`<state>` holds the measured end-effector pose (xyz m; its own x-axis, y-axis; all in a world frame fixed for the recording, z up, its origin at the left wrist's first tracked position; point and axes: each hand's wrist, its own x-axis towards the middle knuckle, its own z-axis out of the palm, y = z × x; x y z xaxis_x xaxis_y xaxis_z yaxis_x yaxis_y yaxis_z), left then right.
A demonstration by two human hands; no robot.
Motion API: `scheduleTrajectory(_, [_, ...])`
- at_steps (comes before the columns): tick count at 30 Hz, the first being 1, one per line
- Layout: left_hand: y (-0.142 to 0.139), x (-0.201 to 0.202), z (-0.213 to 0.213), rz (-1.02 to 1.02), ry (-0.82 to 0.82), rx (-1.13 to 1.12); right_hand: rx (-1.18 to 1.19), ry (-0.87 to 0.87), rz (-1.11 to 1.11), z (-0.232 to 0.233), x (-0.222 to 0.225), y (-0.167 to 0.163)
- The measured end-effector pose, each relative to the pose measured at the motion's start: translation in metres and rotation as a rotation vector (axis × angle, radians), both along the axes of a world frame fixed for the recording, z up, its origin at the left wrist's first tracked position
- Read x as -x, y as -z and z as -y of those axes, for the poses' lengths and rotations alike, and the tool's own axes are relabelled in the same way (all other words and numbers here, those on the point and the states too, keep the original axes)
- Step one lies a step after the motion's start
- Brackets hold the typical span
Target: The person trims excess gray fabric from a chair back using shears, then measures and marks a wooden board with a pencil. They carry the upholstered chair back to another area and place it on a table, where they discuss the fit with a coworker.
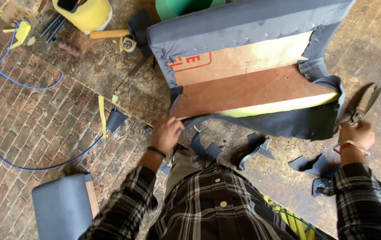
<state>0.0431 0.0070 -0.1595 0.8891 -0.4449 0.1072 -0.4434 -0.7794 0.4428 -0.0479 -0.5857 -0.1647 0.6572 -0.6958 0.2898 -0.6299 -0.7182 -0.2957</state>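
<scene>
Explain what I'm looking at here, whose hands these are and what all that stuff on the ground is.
This is one picture from a camera worn on a person's head, looking down at their own arms in plaid sleeves. The left hand pulls a flap of dark blue fabric on a seat cushion lying with its board underside up, yellow foam showing at the edge. The right hand holds metal shears in its grip. Fabric scraps lie on the wooden board. A blue hose crosses the brick floor, near a yellow container.
</scene>
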Motion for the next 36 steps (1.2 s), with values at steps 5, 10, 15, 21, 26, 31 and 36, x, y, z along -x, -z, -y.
scheduleTrajectory(5, [0.027,0.027,-0.001,-0.080,-0.235,0.029,-0.833,-0.142,0.256,0.014,-0.052,-0.016])
scheduleTrajectory(10, [0.050,0.013,0.017,-0.094,-0.455,-0.099,-1.146,-0.056,0.388,0.035,-0.071,-0.011])
scheduleTrajectory(15, [0.031,0.005,0.030,-0.586,-0.838,1.053,-0.960,-0.198,0.489,0.046,-0.061,0.007])
scheduleTrajectory(21, [-0.016,-0.004,0.060,-0.620,-0.887,1.224,-0.981,-0.062,0.496,0.068,-0.089,0.021])
scheduleTrajectory(26, [0.017,-0.013,0.053,-0.704,-0.897,1.504,-1.071,-0.037,0.341,0.077,-0.128,0.031])
scheduleTrajectory(31, [0.059,-0.026,0.054,-0.632,-0.985,1.568,-1.296,0.051,0.460,0.078,-0.170,0.034])
scheduleTrajectory(36, [0.035,-0.023,0.050,-0.573,-0.735,1.495,-1.182,-0.064,0.597,0.099,-0.139,0.026])
